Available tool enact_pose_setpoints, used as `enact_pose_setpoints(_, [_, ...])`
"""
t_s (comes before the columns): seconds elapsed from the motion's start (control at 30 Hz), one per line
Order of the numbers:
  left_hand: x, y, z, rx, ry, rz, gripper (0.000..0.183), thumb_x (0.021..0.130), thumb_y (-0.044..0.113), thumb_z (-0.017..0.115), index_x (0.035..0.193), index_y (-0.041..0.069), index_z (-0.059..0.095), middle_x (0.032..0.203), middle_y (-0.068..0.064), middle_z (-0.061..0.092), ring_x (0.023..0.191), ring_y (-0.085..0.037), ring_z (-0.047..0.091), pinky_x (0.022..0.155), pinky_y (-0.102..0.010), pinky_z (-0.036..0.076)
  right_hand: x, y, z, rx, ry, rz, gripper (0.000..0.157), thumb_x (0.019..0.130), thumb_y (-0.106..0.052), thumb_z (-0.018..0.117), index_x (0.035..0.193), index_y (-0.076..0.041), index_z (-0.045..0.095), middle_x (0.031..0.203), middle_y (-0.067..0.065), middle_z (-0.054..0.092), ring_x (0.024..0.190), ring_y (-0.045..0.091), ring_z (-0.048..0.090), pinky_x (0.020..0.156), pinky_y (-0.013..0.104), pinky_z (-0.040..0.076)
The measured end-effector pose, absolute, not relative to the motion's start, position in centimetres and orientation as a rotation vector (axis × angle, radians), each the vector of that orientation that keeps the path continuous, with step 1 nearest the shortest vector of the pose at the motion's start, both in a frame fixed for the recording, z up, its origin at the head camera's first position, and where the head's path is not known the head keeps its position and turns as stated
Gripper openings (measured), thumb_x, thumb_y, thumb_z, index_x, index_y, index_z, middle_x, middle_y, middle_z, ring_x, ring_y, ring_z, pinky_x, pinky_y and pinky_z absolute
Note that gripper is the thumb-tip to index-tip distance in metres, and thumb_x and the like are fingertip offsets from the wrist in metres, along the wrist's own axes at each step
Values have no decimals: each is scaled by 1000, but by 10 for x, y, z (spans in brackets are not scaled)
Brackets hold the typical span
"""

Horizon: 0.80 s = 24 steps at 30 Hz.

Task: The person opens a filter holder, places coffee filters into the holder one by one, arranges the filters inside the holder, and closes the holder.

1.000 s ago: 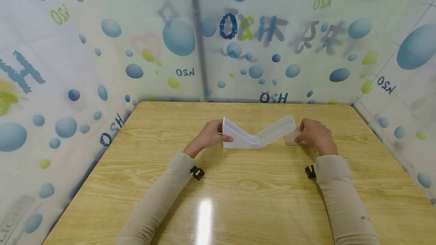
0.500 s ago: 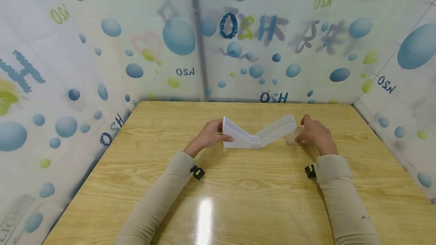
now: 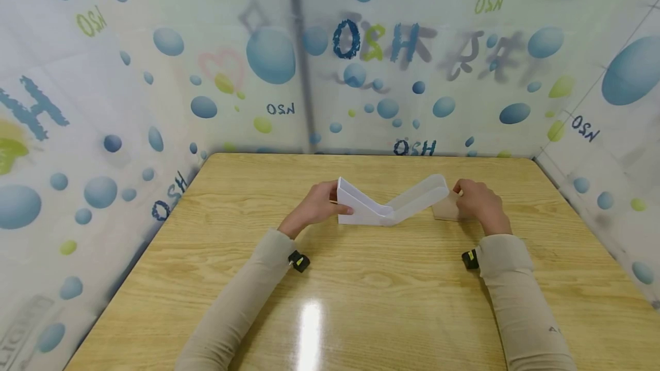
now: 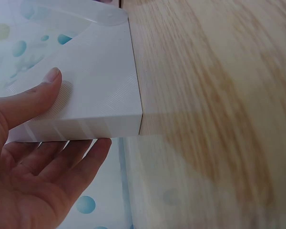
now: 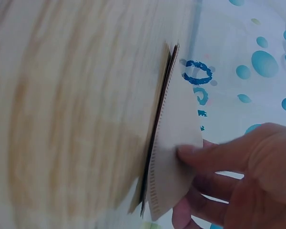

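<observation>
A white box (image 3: 361, 212) with sloping sides stands near the back middle of the table. Its translucent lid (image 3: 420, 194) tilts up to the right, so the two form a wide V. My left hand (image 3: 319, 204) grips the box's left end; in the left wrist view the thumb lies on one side wall and the fingers (image 4: 76, 164) on the end wall. Right of the lid, my right hand (image 3: 480, 205) pinches brownish paper coffee filters (image 5: 174, 138) with crimped edges, the thumb on the face and the fingers partly hidden behind. The layers fan slightly apart, their lower edge close to the tabletop.
The wooden table (image 3: 361, 279) reaches to a printed curtain (image 3: 361, 102) at the back and both sides. A bright light reflection (image 3: 309, 331) lies near the front.
My right hand's raised fingers have come down, and its thumb has slid to the right, baring more of the filters. The left hand and box have stayed put.
</observation>
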<state>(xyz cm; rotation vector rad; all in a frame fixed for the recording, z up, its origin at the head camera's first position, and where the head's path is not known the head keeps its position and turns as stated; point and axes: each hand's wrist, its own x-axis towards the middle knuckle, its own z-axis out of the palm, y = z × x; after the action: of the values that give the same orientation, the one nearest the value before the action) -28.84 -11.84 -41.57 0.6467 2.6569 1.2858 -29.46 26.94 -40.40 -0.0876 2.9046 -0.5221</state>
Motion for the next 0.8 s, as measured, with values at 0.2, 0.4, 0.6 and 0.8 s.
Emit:
enact_pose_setpoints(0.2, [-288,-118,-415,650,2659,1282,40,88,13,83,125,7,67,118,-10,75,106,-25,73,90,-38,59,-295,271,-406,-82,2908,-544,37,99,-7,43,133,6,53,125,33,61,98,43,61,77,55,50])
enact_pose_setpoints(0.4, [-288,-119,-415,643,2656,1287,40,88,13,83,125,8,67,119,-10,75,106,-25,73,90,-39,59,-297,272,-404,-84,2913,-553,39,101,-8,40,136,7,52,130,35,59,106,47,61,81,58,50])
enact_pose_setpoints(0.6, [-288,-118,-415,649,2657,1286,40,88,12,83,124,7,67,118,-10,75,106,-25,73,90,-38,59,-296,275,-397,-96,2916,-571,42,101,-8,40,138,8,51,131,36,58,111,49,60,84,58,51])
enact_pose_setpoints(0.8, [-288,-118,-416,652,2662,1283,39,89,11,82,124,7,67,118,-11,75,105,-25,73,89,-38,59,-294,279,-389,-89,2913,-634,42,103,-11,40,140,6,50,131,36,58,108,47,61,80,53,52])
